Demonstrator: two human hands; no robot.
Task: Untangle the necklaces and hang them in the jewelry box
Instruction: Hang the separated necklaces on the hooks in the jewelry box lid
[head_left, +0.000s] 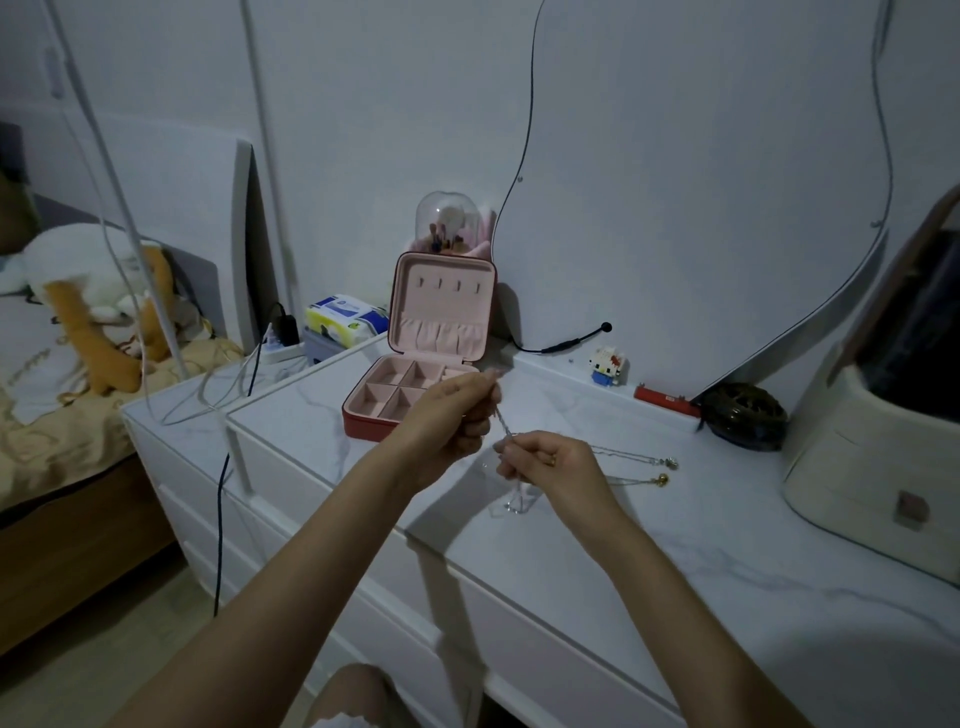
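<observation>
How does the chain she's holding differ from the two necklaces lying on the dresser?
The held silver chain is stretched in the air between the left hand and right hand; the silver-pendant necklace and gold-pendant necklace lie on the dresser top, untouched. All are thin chains.

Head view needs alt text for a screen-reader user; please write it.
Two bare hands, left hand and right hand, pinch a thin silver necklace chain above a white marble-look dresser top, before an open pink jewelry box.
</observation>
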